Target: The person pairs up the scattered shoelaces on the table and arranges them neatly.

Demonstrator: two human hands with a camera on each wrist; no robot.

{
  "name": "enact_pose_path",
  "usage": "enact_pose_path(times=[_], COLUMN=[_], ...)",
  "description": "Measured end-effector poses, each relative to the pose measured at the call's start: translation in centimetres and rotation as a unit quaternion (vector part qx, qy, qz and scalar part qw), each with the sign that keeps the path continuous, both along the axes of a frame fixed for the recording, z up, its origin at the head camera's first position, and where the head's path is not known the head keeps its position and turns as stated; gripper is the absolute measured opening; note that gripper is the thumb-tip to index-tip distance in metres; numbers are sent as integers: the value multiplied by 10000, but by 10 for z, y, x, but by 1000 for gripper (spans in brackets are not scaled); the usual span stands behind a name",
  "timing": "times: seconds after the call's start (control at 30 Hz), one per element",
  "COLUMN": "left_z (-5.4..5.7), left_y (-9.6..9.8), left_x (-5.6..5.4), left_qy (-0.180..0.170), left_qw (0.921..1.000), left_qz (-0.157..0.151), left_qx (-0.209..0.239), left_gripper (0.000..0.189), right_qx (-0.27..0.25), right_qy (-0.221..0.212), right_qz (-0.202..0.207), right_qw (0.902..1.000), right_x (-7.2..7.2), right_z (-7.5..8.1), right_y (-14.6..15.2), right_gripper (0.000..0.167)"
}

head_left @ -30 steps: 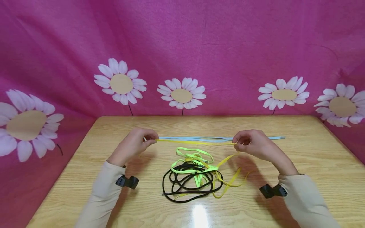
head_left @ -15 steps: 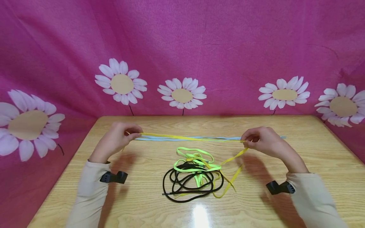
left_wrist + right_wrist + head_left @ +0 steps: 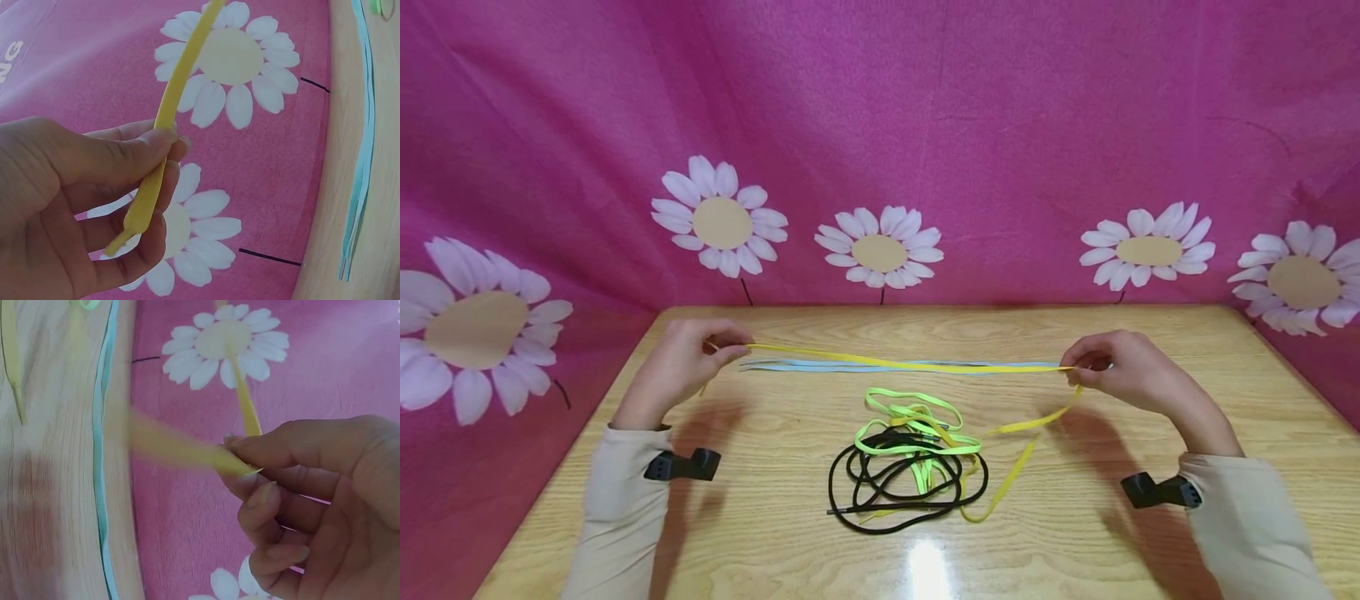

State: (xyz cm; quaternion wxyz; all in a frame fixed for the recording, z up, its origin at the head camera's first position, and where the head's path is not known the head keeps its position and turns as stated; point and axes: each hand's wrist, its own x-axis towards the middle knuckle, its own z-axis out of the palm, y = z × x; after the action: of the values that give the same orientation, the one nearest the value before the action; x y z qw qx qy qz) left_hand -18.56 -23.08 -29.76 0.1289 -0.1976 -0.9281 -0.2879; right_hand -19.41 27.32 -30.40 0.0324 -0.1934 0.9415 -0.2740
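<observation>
A wood-grain table point(image 3: 1150, 333) screened by magenta daisy-print cloth point(image 3: 1000, 125) makes a curtained-off tabletop nook, the wider room unclear.

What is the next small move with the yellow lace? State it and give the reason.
I would lower the yellow lace to the table beside the blue strands, probably without letting go: the left grip and right grip hold it stretched between them, above the table, and the blue strands lie lengthwise there.
</observation>
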Motion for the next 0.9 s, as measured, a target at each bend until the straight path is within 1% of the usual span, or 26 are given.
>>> enact_pose_path(times=[0.1, 0.17, 0.23, 0.3, 0.4, 0.47, 0.53, 0.63, 0.77, 0.83, 0.9], left_z=[-3, -7, -10, -15, -20, -24, -27, -30, -33, -34, -36], left_y=[-2, -3, -5, -7, -12, -14, -14, -14, -15, -16, -18], left_x=[-1, -2, -4, -5, -7, -6, -6, -7, -10, -12, -14], left_qy=[19, -51, -150, -258, -308, -323, -341, -405, -504, -529, -557], left_qw=[10000, 10000, 9998, 9994, 9988, 9979, 9969, 9955, 9950, 9947, 9947], left_qz=[23, -3, -97, -202, -332, -402, -426, -402, -366, -363, -347], left_qx=[-2, 7, -15, -76, -196, -391, -562, -751, -785, -806, -791], left_gripper=[10, 9, 8, 7, 7, 7, 7, 7, 7, 8, 7], right_qx=[43, 113, 202, 314, 425, 475, 542, 582, 649, 707, 717], right_qy=[4, 2, -72, -115, -164, -117, 0, 319, 735, 767, 769], right_qz=[-2, 16, 82, 243, 469, 482, 419, 335, 200, -9, -309], right_qw=[10000, 9999, 9997, 9991, 9979, 9976, 9977, 9972, 9950, 9945, 9940], right_x=[-2, -2, 0, 2, 3, 5, 7, 8, 9, 10, 10], right_z=[-1, -4, -8, -13, -18, -22, -25, -28, -34, -36, -38], right_y=[5, 10, 18, 29, 46, 58, 68, 85, 107, 116, 122], right_gripper=[9, 9, 9, 10, 8, 7, 5, 5, 9, 6, 2])
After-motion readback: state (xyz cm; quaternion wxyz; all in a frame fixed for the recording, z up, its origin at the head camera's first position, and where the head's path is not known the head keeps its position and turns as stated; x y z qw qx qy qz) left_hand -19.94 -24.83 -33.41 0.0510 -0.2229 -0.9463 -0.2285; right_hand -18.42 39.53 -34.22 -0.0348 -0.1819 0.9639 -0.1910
